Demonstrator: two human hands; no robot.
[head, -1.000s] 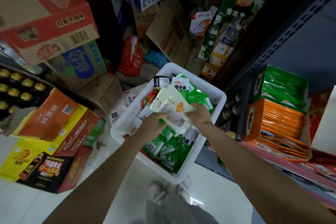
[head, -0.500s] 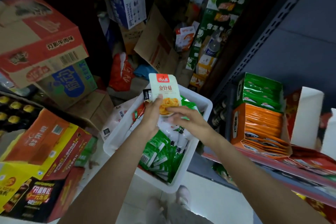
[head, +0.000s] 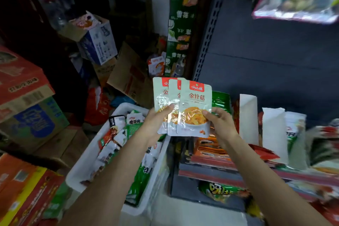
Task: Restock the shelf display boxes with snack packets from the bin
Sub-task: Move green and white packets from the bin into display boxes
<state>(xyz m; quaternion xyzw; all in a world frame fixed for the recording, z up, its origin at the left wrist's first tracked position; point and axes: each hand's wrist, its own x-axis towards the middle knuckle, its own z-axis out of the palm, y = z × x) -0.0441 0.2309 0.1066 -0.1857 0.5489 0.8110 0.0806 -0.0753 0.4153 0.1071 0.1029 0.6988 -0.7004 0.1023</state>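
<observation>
Packets [head: 190, 108] in both hands, fanned

Left of your hands, stacked cartons crowded the floor: a red-topped carton [head: 22, 80] sat on a brown carton with blue print [head: 34, 123]. Beyond your hands, a blue-and-white box [head: 99, 46] stood open beside a leaning flattened cardboard sheet [head: 128, 77]. A red plastic bag [head: 97, 106] lay below it. A tall green carton [head: 180, 33] rose behind.
</observation>
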